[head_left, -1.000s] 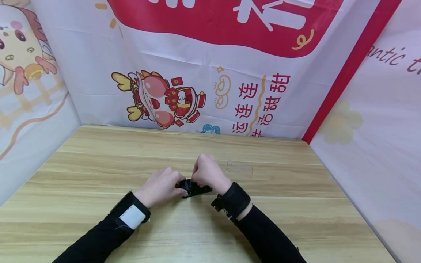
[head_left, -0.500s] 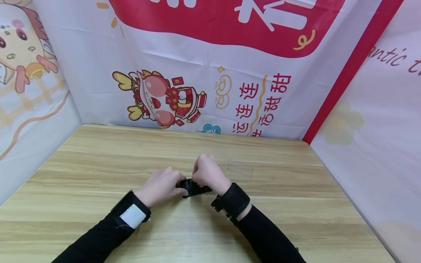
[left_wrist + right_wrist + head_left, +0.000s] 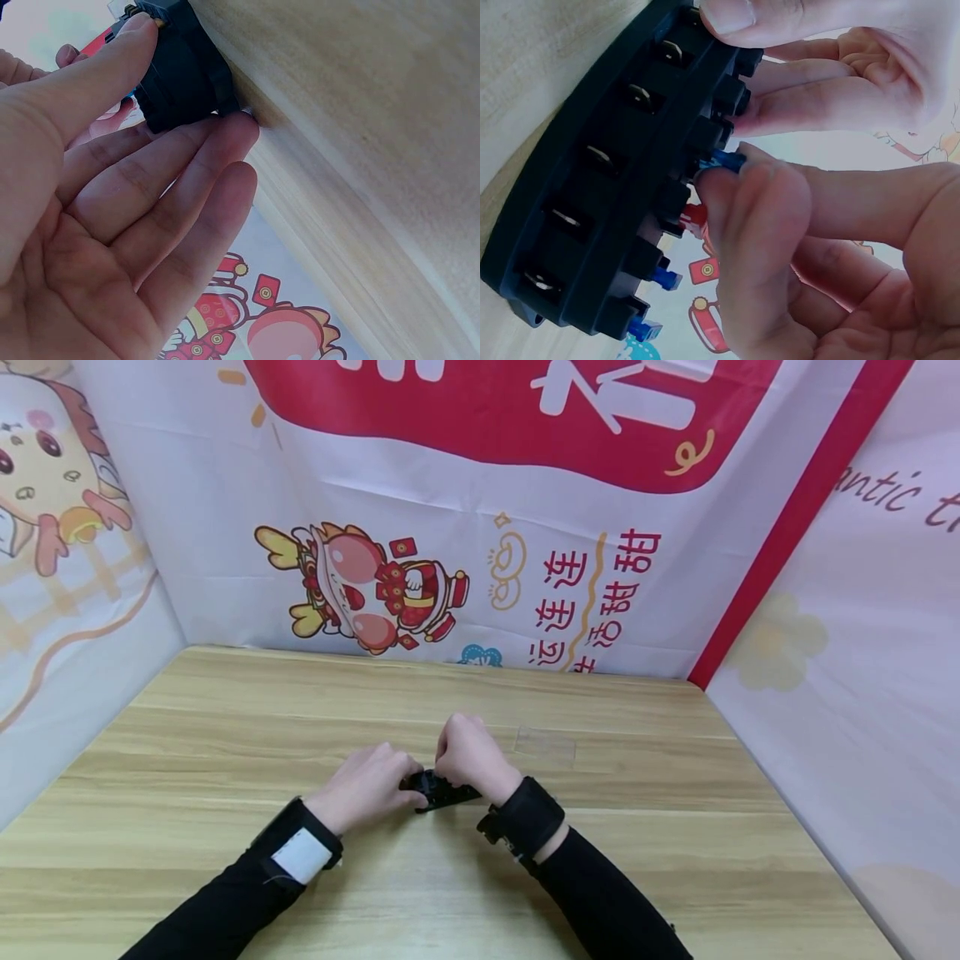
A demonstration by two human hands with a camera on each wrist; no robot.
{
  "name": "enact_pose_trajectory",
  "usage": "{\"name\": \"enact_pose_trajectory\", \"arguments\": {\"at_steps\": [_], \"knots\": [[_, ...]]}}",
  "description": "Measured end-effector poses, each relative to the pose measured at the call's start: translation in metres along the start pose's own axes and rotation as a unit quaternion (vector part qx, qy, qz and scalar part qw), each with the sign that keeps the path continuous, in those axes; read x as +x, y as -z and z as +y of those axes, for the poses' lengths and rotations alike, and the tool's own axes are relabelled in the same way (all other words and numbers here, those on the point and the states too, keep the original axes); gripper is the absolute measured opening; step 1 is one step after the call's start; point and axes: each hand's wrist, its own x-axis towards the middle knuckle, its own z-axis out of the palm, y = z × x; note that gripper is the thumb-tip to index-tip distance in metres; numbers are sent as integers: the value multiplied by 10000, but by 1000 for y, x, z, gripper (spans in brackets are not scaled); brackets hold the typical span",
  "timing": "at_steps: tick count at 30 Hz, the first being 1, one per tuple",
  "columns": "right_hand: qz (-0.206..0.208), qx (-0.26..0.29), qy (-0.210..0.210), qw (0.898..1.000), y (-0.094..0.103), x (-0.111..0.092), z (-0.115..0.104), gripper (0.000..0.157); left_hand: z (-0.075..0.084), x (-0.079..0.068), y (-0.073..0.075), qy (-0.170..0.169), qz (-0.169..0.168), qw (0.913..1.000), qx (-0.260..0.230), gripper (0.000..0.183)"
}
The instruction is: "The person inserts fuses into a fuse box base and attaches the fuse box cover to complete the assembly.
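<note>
A black fuse block (image 3: pixel 433 790) lies on the table between the two hands, with a row of metal terminals along its side. My left hand (image 3: pixel 371 785) grips its left end, thumb on one side and fingers on the other. My right hand (image 3: pixel 476 762) reaches over the block from the right. In the right wrist view, its thumb and index finger pinch a small blue blade fuse (image 3: pixel 729 160) at one of the slots. A red fuse (image 3: pixel 693 217) sits beside it, and two more blue fuses (image 3: pixel 665 278) stand in slots towards the near end.
On the wooden table (image 3: pixel 247 735), a thin clear plastic piece (image 3: pixel 545 745) lies behind and to the right of the right hand. Printed cloth walls (image 3: pixel 225 468) rise at the table's back and sides.
The right wrist has shifted very slightly left. Both hands keep their holds, and the fuse block stays in place.
</note>
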Motion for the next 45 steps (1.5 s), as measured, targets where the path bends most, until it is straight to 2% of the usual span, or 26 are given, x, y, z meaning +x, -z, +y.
{"name": "enact_pose_trajectory", "arguments": {"at_steps": [16, 36, 41, 45], "knots": [[-250, 231, -243, 9991, 0, 2, -1, 15, -1, -2, -2, -37, 7, 10000, 11, 14], [-424, 466, -46, 9980, 4, 2, 3, 13, 0, -2, -3, 82, 3, 9999, 96, 16], [-575, 382, -55, 9976, 6, 5, 3, 14, 0, -2, -3, 25, 52, 9999, 123, 16], [-715, 278, -128, 9970, 8, 8, 1, 14, 0, -2, -3, -171, 152, 9997, 103, 15]]}}
